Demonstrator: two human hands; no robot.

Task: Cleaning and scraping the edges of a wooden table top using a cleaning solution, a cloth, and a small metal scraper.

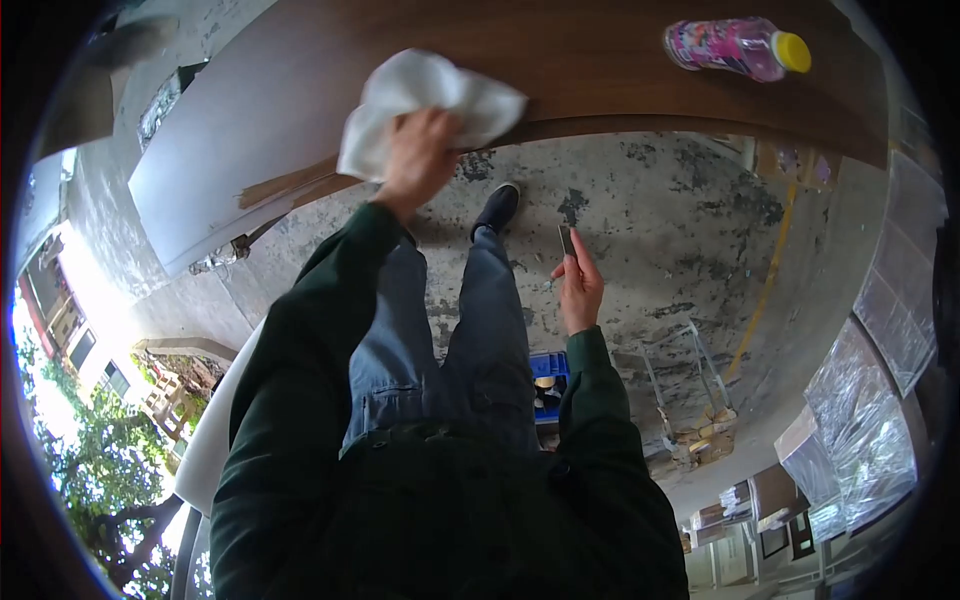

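Note:
My left hand (pixel 420 155) presses a white cloth (pixel 400 92) onto a brown wooden board (pixel 570 60), near its front edge. Hand and cloth are both somewhat smeared by motion, and the fingers bend over the bunched fabric. Lower and to the right, my right hand (pixel 580 287) is held over the floor, away from the board. Between its thumb and fingers it pinches a small, thin, dark flat piece (pixel 567 240), whose exact kind I cannot make out. A clear bottle (pixel 722 47) with pink liquid and a yellow cap lies on the board at the far right.
Worn grey concrete floor (pixel 640 200) spreads below the board. A blue crate (pixel 549 385) holding items stands by my right leg. Right of it is a metal-framed stand (pixel 690 390). Plastic-wrapped panels (pixel 865 400) lean at the right; a white rounded surface (pixel 215 430) is at the left.

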